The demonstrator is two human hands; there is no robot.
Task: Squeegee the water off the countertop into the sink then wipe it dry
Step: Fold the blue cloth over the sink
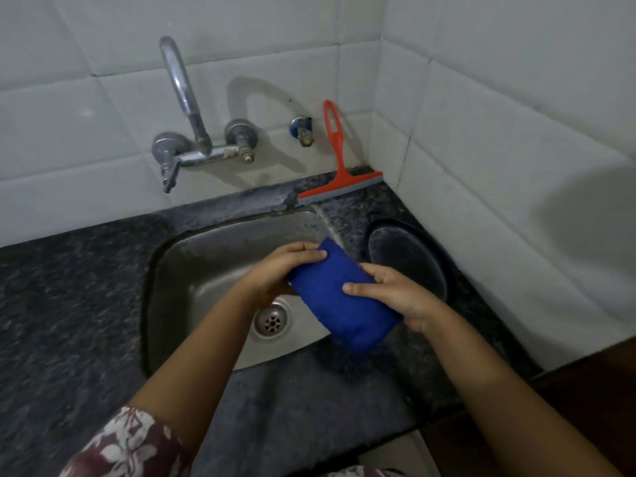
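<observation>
Both hands grip one folded blue cloth (339, 297) over the sink (206, 256): left hand (282, 270) its far end, right hand (392, 294) its near side. Squeegee (339, 182) stands beyond them against the wall.

Speckled dark stone worktop (69, 304), dull sheen. Brushed steel sink (192, 263). Fuzzy blue cloth (330, 304). Red plastic squeegee (339, 166), grey rubber blade. Chrome tap (182, 98). Glossy white tiles (516, 98).
</observation>
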